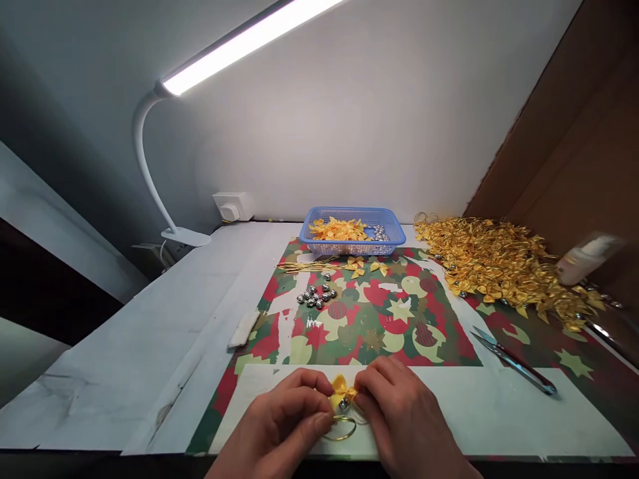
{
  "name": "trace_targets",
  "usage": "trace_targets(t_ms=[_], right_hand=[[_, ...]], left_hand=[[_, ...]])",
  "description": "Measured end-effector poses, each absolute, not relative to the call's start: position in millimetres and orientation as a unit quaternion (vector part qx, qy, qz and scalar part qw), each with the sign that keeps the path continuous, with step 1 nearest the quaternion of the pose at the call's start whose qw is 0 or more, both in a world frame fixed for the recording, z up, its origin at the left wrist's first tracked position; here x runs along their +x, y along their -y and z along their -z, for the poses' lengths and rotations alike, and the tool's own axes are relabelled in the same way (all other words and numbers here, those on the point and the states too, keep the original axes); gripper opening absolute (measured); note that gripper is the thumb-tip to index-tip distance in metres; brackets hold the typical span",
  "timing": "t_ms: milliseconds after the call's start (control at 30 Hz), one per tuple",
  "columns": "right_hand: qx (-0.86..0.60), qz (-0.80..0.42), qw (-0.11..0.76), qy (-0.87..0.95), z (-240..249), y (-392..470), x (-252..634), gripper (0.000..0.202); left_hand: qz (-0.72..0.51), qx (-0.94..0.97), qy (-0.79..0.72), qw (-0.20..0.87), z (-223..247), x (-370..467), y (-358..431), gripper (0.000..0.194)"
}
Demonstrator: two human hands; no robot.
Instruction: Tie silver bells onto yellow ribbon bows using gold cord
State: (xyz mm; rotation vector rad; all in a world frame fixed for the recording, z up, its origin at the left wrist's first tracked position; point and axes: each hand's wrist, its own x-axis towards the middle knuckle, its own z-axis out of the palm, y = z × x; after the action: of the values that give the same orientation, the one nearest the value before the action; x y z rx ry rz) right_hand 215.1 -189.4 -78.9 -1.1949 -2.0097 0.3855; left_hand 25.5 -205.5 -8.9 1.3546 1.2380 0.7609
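At the near edge, above a white sheet (449, 412), both hands meet at a yellow bow (340, 384) with a silver bell (344, 403) under it. My left hand (289, 419) is closed, thumb and forefinger pinching a gold wire tie (344, 437) whose loop curves toward the right. My right hand (394, 406) is closed in a pinch on the bow's right side. Beyond the hands, loose silver bells (315, 297) lie on patterned paper (369, 326), with gold ties (309, 267) and a few yellow bows (379, 267) behind them.
A blue basket (357, 247) of bows and bells stands at the back. To the right are a large heap of finished bows (499, 266), a bottle (582, 261) and a tweezers-like metal tool (519, 364). A white lamp (144, 153) and a folded white pad (243, 330) are on the left.
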Motion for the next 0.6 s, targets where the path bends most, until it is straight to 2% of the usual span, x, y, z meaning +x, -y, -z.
trace_targets(t_ms=[400,600], right_hand=[[-0.408,-0.035,0.453,0.792,58.3,196.6,216.1,0.019],[-0.391,-0.056,0.451,0.800,52.3,199.4,218.3,0.018]], left_hand=[[-0.324,0.560,-0.502,0.574,5.6,27.6,205.0,0.025],[-0.326,0.595,-0.510,0.529,1.3,34.5,206.7,0.019]])
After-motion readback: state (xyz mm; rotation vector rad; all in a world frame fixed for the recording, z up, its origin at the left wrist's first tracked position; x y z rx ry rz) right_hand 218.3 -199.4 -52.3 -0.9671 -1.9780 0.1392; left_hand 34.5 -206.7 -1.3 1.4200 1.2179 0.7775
